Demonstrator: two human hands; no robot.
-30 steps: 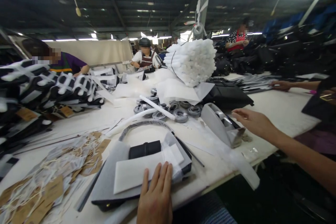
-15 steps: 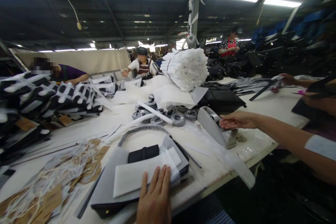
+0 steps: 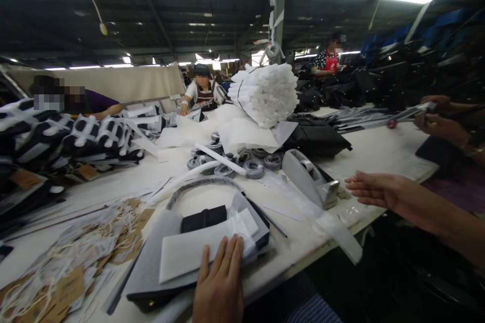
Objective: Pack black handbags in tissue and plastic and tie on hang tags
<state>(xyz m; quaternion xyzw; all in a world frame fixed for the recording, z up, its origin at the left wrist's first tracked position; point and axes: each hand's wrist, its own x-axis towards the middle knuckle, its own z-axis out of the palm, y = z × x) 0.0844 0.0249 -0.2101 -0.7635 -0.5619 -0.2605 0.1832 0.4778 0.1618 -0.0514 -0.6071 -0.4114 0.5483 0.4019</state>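
Observation:
My left hand (image 3: 222, 282) lies flat with fingers stretched on a white foam strip (image 3: 189, 257) and clear plastic wrap over a handbag (image 3: 140, 277). The bag is dark, covered in pale sheet, and lies on its side. Its wrapped handle (image 3: 182, 189) arches toward the back; a small black strap piece (image 3: 204, 218) rests on top. My right hand (image 3: 371, 192) is in the air just right of a grey tape dispenser (image 3: 299, 174). Its thumb and fingers come together at the tips; I cannot make out what is between them.
Paper tags with strings (image 3: 68, 282) cover the left of the table (image 3: 299, 257). Behind the bag are wrapped coils (image 3: 253, 168), a bundle of white foam tubes (image 3: 265, 93) and a black bag (image 3: 318, 139). A co-worker's hands (image 3: 441, 123) hold strips at right; other people work farther back.
My right hand has moved right, away from the tape dispenser. My left hand stays on the bag. The co-worker's hands at the right have shifted, and the view has tilted slightly.

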